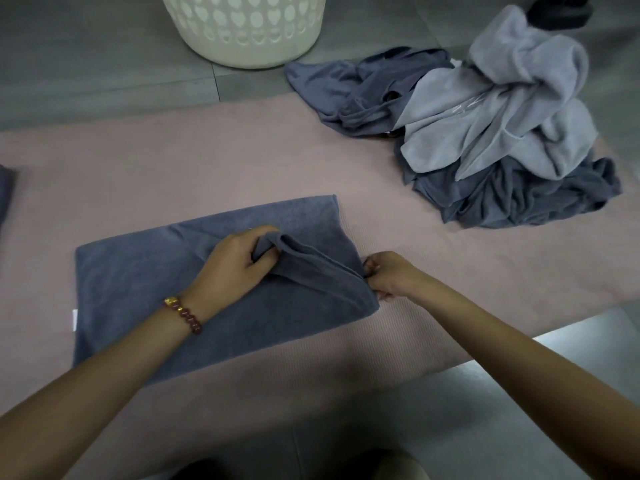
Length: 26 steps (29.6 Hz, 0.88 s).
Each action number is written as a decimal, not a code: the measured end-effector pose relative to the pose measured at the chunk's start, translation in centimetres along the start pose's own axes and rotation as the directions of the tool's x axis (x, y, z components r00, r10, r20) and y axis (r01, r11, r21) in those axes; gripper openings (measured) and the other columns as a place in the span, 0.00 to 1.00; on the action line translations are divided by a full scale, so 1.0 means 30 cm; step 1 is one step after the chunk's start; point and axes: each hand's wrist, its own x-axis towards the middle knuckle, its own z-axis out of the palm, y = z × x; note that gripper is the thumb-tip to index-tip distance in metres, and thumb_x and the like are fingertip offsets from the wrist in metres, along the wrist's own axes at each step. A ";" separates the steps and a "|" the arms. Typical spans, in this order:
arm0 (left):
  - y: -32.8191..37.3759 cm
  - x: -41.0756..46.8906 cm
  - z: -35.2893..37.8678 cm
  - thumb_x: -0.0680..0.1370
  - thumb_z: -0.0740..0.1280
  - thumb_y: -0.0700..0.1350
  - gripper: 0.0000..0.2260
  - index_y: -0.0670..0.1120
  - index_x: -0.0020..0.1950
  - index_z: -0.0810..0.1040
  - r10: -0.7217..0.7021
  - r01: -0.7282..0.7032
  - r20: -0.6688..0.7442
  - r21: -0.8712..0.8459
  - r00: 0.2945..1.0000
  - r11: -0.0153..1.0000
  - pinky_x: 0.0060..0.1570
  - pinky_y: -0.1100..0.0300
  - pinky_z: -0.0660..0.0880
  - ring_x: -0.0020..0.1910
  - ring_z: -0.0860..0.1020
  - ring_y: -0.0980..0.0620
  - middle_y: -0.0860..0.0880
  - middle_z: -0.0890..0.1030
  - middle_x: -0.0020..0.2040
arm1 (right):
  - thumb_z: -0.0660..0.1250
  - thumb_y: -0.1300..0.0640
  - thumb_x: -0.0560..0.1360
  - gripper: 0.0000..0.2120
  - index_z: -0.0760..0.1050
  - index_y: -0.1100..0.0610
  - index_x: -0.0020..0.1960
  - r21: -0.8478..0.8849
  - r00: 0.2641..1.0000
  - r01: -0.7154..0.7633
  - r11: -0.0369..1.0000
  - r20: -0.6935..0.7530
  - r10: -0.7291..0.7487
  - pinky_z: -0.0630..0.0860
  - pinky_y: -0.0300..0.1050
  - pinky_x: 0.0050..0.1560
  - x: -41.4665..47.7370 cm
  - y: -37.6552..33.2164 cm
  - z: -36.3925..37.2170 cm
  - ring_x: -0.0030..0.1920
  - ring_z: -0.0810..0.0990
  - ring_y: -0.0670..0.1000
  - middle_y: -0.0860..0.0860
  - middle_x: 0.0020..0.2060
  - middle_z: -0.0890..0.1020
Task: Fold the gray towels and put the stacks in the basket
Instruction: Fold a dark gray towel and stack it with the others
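The left grip [235,265] pinches a raised fold of the dark gray towel [138,289], which lies flat on a pink mat [207,161] on the floor. Just right of it, the right grip [388,277] pinches the towel's right edge, and a ridge of cloth runs between the two. A beaded bracelet [183,315] sits on the wrist behind the left grip. Well beyond the right grip lies a rumpled pile of towels [502,133], light gray over dark. Far beyond the left grip stands a white basket [242,29].
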 end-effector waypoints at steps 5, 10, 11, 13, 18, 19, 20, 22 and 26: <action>0.002 0.032 -0.002 0.77 0.60 0.56 0.03 0.64 0.45 0.72 0.007 -0.006 -0.008 0.085 1.000 0.996 0.37 0.67 0.67 0.37 0.74 0.68 0.69 0.76 0.36 | 0.68 0.52 0.75 0.12 0.78 0.62 0.44 0.243 0.990 0.092 0.966 -0.125 -0.063 0.75 0.39 0.32 0.060 -0.087 -0.049 0.32 0.77 0.49 0.55 0.34 0.79; 0.023 0.058 0.009 0.78 0.64 0.44 0.18 0.64 0.35 0.67 0.026 -0.022 -0.046 0.096 0.999 0.995 0.34 0.77 0.65 0.32 0.71 0.73 0.72 0.72 0.31 | 0.70 0.58 0.74 0.12 0.69 0.56 0.34 0.457 0.964 0.222 0.861 -0.235 -0.124 0.72 0.40 0.32 0.186 -0.230 -0.083 0.33 0.73 0.50 0.53 0.32 0.74; 0.029 0.060 0.011 0.78 0.64 0.41 0.20 0.63 0.35 0.66 0.028 -0.022 -0.053 0.101 0.998 0.995 0.35 0.77 0.65 0.33 0.71 0.73 0.73 0.72 0.31 | 0.70 0.61 0.73 0.13 0.69 0.56 0.34 0.438 0.959 0.228 0.870 -0.253 -0.124 0.72 0.39 0.30 0.211 -0.246 -0.085 0.32 0.72 0.49 0.52 0.31 0.73; 0.026 0.068 0.012 0.79 0.64 0.40 0.20 0.64 0.36 0.66 0.035 -0.031 -0.042 0.110 0.998 0.993 0.35 0.78 0.65 0.33 0.72 0.73 0.72 0.73 0.32 | 0.70 0.64 0.72 0.14 0.67 0.55 0.35 0.377 0.947 0.237 0.895 -0.295 -0.127 0.70 0.37 0.25 0.249 -0.259 -0.087 0.29 0.70 0.48 0.51 0.30 0.71; 0.022 0.109 0.008 0.78 0.63 0.46 0.12 0.65 0.43 0.71 0.062 -0.060 -0.006 0.127 0.998 0.990 0.34 0.74 0.65 0.33 0.72 0.70 0.69 0.73 0.32 | 0.77 0.61 0.66 0.17 0.68 0.52 0.35 0.180 0.893 0.296 0.938 -0.401 -0.205 0.72 0.39 0.35 0.278 -0.230 -0.098 0.30 0.71 0.45 0.47 0.30 0.73; 0.012 0.120 0.010 0.79 0.63 0.46 0.08 0.60 0.45 0.74 0.064 -0.065 0.007 0.142 0.998 0.988 0.33 0.73 0.64 0.32 0.72 0.69 0.66 0.73 0.31 | 0.77 0.61 0.65 0.17 0.68 0.52 0.35 0.177 0.885 0.309 0.934 -0.412 -0.215 0.73 0.39 0.35 0.281 -0.220 -0.098 0.30 0.71 0.45 0.47 0.30 0.74; 0.004 0.132 0.013 0.79 0.64 0.47 0.06 0.58 0.44 0.73 0.077 -0.078 0.015 0.168 0.997 0.983 0.32 0.71 0.63 0.32 0.72 0.68 0.62 0.72 0.29 | 0.77 0.62 0.66 0.16 0.69 0.52 0.35 0.205 0.879 0.328 0.922 -0.422 -0.220 0.73 0.38 0.34 0.282 -0.211 -0.096 0.30 0.72 0.45 0.48 0.30 0.74; -0.003 0.153 0.022 0.78 0.63 0.50 0.07 0.59 0.41 0.69 0.103 -0.105 0.018 0.213 0.995 0.971 0.31 0.67 0.61 0.31 0.70 0.65 0.61 0.67 0.27 | 0.74 0.64 0.68 0.15 0.70 0.51 0.36 0.233 0.840 0.368 0.900 -0.499 -0.214 0.74 0.38 0.35 0.289 -0.195 -0.088 0.31 0.74 0.46 0.48 0.30 0.75; -0.019 0.204 0.041 0.76 0.56 0.58 0.17 0.48 0.49 0.78 0.098 -0.104 0.033 0.296 0.995 0.949 0.38 0.57 0.72 0.36 0.76 0.55 0.55 0.79 0.37 | 0.69 0.61 0.72 0.09 0.74 0.50 0.36 0.271 0.782 0.349 0.897 -0.612 -0.119 0.80 0.49 0.44 0.281 -0.160 -0.082 0.35 0.80 0.51 0.49 0.31 0.80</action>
